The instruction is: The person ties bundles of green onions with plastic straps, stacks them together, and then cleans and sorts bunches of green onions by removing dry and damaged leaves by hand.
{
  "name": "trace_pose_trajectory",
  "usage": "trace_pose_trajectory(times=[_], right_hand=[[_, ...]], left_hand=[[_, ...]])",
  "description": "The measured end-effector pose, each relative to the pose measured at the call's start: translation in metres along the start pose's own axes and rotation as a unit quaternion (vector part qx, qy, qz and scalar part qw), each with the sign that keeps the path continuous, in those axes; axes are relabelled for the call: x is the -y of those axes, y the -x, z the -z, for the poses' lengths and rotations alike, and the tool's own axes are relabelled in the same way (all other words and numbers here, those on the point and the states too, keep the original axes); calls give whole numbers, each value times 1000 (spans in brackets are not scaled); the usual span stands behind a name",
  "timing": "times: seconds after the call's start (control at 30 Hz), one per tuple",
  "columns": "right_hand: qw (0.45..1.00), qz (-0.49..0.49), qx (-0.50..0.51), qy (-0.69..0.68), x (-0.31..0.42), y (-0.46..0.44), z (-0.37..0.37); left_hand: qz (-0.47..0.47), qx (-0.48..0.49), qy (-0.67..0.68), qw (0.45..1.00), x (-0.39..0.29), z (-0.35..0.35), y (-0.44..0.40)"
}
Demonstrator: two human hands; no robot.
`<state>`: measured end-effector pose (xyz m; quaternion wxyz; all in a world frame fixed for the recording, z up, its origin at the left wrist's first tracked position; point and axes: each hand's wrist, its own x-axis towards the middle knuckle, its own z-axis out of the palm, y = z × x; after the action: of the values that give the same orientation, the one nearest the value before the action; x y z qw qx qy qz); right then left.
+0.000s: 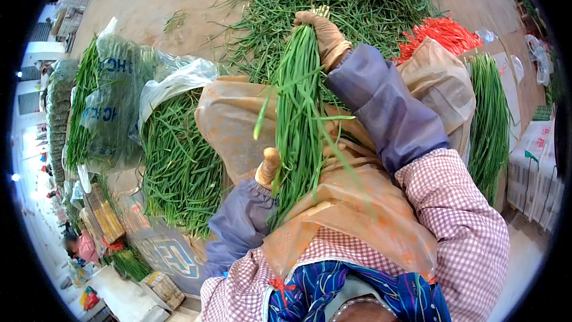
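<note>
A long bunch of green garlic chives [295,101] hangs down in front of my body, pale stem ends at the top. My right hand [322,33], in a tan glove, is closed round the bunch just below those ends. My left hand [268,167], gloved as well, is beside the lower leaves with its thumb sticking up; its other fingers are hidden behind the chives. A translucent brown apron [363,197] covers my lap under the bunch. Past my right hand spreads a large heap of loose chives [351,0] on the floor.
At left lie a pile of chives [182,167] and a clear printed plastic bag [113,113] with greens. Red ties [438,39] sit at the right knee, near another chive bundle [488,119]. A white crate [536,167] stands far right. Another person [86,244] is at far left.
</note>
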<state>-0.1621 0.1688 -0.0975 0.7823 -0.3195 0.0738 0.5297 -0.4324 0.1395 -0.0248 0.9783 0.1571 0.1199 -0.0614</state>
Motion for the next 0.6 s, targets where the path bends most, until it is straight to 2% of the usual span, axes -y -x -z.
trace_pose_trajectory(times=[0.1,0.13,0.23,0.27,0.5,0.53,0.6], right_hand=[[999,35,-17,9,-4,-13,12],[999,22,-26,7,-4,-13,18],[999,1,-31,-9,-4,-9,25],[999,-1,-30,-16,-4,-7,27],[994,1,54,-90,-1,-9,35],[993,4,59,-100,-2,-12,39],[990,8,69,-121,-5,-14,45]], left_hand=[[21,12,-19,1000,-2,10,-2],[30,-6,27,999,0,14,-1],[65,-82,-113,988,-6,7,-4],[73,-94,-63,991,-3,13,-5],[110,-142,-29,983,1,2,-15],[75,-156,-24,985,0,-12,-17],[83,-140,-52,985,-4,1,-16]])
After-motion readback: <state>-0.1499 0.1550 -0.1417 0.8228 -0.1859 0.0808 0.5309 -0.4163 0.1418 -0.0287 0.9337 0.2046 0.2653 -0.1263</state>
